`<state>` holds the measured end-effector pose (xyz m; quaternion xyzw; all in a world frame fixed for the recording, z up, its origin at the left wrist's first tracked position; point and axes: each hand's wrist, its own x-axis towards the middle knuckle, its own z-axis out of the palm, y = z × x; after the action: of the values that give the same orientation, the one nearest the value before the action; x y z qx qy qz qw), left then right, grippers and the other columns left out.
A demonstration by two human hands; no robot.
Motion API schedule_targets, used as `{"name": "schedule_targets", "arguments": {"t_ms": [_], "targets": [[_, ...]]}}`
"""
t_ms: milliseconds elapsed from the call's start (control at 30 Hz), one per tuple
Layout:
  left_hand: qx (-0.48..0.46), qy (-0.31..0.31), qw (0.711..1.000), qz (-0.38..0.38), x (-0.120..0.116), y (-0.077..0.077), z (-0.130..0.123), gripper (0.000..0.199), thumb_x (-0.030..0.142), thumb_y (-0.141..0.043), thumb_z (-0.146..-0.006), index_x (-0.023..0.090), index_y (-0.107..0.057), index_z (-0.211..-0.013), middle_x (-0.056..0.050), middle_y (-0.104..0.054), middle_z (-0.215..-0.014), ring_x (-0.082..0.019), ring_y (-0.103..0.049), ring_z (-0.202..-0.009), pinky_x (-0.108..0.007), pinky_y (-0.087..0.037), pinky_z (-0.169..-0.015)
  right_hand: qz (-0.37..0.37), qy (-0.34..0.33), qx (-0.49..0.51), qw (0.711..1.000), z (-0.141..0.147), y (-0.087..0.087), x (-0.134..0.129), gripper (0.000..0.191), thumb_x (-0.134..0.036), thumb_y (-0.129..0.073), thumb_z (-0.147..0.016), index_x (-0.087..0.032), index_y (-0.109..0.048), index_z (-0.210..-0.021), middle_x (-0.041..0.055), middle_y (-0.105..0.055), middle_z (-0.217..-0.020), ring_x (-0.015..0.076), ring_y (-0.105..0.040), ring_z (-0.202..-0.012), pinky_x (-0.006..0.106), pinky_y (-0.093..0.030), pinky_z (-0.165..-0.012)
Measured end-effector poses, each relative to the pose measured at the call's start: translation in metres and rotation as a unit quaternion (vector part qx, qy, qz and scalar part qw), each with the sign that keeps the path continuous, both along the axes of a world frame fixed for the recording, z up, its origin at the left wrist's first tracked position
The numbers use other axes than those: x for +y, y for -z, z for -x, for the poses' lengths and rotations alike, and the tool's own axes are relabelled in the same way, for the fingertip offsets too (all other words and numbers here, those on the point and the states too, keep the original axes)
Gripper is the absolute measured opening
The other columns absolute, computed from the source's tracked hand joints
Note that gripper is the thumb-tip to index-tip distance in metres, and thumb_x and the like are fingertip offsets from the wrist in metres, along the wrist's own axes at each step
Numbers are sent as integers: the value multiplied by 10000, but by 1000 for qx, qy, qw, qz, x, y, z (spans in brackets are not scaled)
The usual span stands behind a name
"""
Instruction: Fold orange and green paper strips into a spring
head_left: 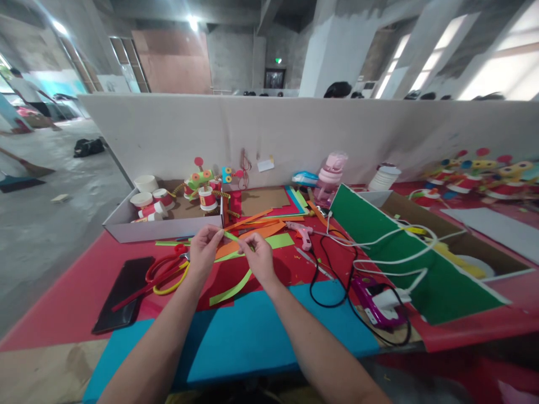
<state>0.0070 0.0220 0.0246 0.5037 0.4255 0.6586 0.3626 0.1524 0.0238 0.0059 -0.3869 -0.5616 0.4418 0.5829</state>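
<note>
The left hand (205, 247) and the right hand (257, 255) are raised over the middle of the surface (80, 292), each with its fingers pinched on a light green strip (232, 237) that runs taut and short between them. A longer light green tail (231, 293) curves out below the right hand toward the near edge; whether it belongs to the same strip cannot be told. Along that near edge lies a blue sheet (244, 336), under both forearms. Toward the left edge are a black phone (124, 294) and, between it and the left hand, scissors with red and yellow handles (170, 287). Just beyond the hands lie orange strips (252, 230) and a wider light green piece (281, 241), with a pink glue gun (301, 231) to their right. A white-sided tray (164, 230) at the far left corner holds red and white cups (208, 199) and a green-headed figure (200, 179). Near the far edge, a pink bottle (330, 179) stands upright before a white partition (210, 134). A box with a green side (391, 258) fills the right part, and a purple block (370, 308) sits in front of it by the near edge.
</note>
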Motion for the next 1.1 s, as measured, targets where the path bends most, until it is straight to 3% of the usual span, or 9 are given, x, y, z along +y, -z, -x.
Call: {"name": "schedule_targets", "arguments": {"t_ms": [233, 400, 667, 733, 833, 933, 1100], "targets": [[9, -9, 1000, 1, -2, -3, -1, 209, 367, -695, -790, 181, -601, -773, 14, -637, -611, -140, -633, -605, -274, -522, -663, 7, 0, 27, 1000, 2, -1, -1, 267, -426, -671, -806, -228, -506, -738, -29, -590, -610, 150, -603, -582, 269, -488, -592], [15, -8, 1000, 0, -1, 0, 0, 205, 366, -694, -791, 179, -612, -780, 12, -637, -615, -138, -629, -594, -271, -526, -651, 23, -35, 25, 999, 1, -1, 2, 198, -389, -637, -817, -225, -614, -925, -20, -620, -720, 136, -593, -586, 264, -497, -588], [64, -27, 998, 0, 1, 0, 3, 198, 361, -701, -774, 189, -610, -737, 4, -636, -620, -137, -618, -586, -251, -500, -603, 30, -89, -46, 994, -2, 6, 6, 170, -385, -627, -806, -218, -657, -789, -15, -635, -630, 166, -616, -625, 286, -491, -657], [37, -5, 999, 19, 3, 1, 6, 217, 382, -717, -761, 186, -628, -780, 3, -640, -628, -135, -610, -593, -248, -490, -600, 38, -98, -40, 994, -3, 5, 6, 172, -389, -634, -795, -219, -658, -781, -12, -642, -653, 168, -622, -645, 286, -496, -666], [13, 76, 994, 75, 6, 3, 11, 299, 406, -753, -724, 171, -676, -891, -8, -660, -680, -123, -586, -604, -241, -471, -602, 54, -94, -8, 994, -4, 3, 6, 197, -406, -646, -788, -210, -659, -775, -3, -644, -678, 171, -627, -663, 290, -503, -678], [51, 131, 983, 115, 7, 5, 12, 301, 388, -814, -645, 153, -715, -805, -12, -654, -673, -115, -551, -605, -236, -453, -603, 57, -91, 12, 994, -4, 4, 7, 216, -418, -659, -781, -204, -658, -757, 2, -644, -689, 171, -623, -666, 289, -502, -680], [74, 117, 983, 120, 4, 4, 8, 273, 402, -822, -623, 161, -696, -603, 17, -557, -534, -98, -473, -538, -219, -390, -532, 52, -104, -9, 993, -3, 8, 7, 202, -403, -650, -789, -206, -661, -744, 3, -638, -665, 167, -599, -650, 282, -482, -660]]}}
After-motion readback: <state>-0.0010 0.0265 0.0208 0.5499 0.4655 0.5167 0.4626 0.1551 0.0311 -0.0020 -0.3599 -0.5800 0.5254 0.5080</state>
